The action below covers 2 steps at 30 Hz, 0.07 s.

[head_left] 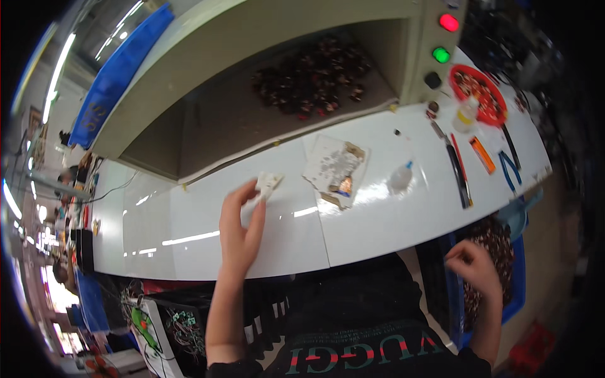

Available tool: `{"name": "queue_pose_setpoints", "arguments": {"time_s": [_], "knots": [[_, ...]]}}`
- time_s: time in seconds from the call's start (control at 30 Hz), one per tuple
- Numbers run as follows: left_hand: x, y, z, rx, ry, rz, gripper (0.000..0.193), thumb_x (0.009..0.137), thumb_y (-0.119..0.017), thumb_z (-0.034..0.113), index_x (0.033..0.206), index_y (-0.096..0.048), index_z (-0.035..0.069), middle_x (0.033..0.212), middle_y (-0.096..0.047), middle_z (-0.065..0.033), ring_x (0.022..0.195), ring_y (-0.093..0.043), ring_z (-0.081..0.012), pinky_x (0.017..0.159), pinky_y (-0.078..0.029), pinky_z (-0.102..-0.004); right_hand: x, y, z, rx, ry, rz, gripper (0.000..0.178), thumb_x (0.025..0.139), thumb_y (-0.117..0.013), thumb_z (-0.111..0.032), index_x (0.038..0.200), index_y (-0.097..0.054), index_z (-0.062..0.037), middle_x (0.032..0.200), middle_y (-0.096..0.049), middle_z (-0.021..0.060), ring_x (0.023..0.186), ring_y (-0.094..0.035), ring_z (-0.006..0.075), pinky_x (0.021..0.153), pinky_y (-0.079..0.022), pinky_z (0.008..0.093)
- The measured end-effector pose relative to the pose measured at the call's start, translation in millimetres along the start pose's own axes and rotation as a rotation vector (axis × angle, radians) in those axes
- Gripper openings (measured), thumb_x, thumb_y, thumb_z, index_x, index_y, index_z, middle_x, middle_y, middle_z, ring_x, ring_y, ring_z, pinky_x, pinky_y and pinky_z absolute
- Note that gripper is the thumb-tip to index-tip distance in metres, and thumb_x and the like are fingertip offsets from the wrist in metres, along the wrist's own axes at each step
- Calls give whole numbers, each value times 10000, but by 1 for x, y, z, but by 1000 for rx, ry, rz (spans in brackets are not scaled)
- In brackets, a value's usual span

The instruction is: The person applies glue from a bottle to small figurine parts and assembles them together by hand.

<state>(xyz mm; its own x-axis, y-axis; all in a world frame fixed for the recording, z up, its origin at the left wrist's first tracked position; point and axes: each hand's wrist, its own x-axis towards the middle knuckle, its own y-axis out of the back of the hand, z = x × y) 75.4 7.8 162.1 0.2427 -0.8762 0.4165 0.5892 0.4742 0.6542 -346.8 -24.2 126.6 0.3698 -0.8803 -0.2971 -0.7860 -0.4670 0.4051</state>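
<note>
Over the white table, my left hand (241, 230) pinches a small crumpled whitish piece, like paper or tissue (269, 184), between thumb and fingertips. My right hand (474, 266) is off the table's front edge, above a blue bin (518, 283) of small dark brown and reddish parts (488, 242). Its fingers are curled together, and whatever they hold, if anything, cannot be made out. Between the hands lies a worn white board (328, 165) with grey smears and a small orange-and-blue piece (345, 186). Right of the board is a small clear bottle with a blue tip (401, 177).
A beige machine (208, 57) with a pile of dark parts (315, 75) inside stands behind. On the right are a red basket (501, 113), a yellow-labelled bottle (465, 115), a black-handled tool (457, 173), an orange box (482, 155) and blue-handled pliers (510, 171).
</note>
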Motion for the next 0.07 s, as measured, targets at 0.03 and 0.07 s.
{"name": "queue_pose_setpoints", "arguments": {"time_s": [0.03, 0.07], "knots": [[19, 7, -8, 3, -17, 11, 332, 848, -571, 24, 1178, -548, 3, 1047, -593, -121, 970, -572, -209, 875, -430, -312, 8, -14, -26, -35, 208, -102, 135, 735, -720, -69, 847, -651, -39, 784, -638, 56, 734, -618, 136, 664, -480, 256], [41, 6, -20, -61, 42, 9, 325, 866, -568, 58, 1190, -549, 31, 1055, -593, -119, 995, -568, -221, 915, -414, -314, 21, -25, -52, -131, 408, -183, 167, 721, -758, -121, 850, -668, -67, 820, -672, 52, 732, -631, 200, 716, -493, 282]]}}
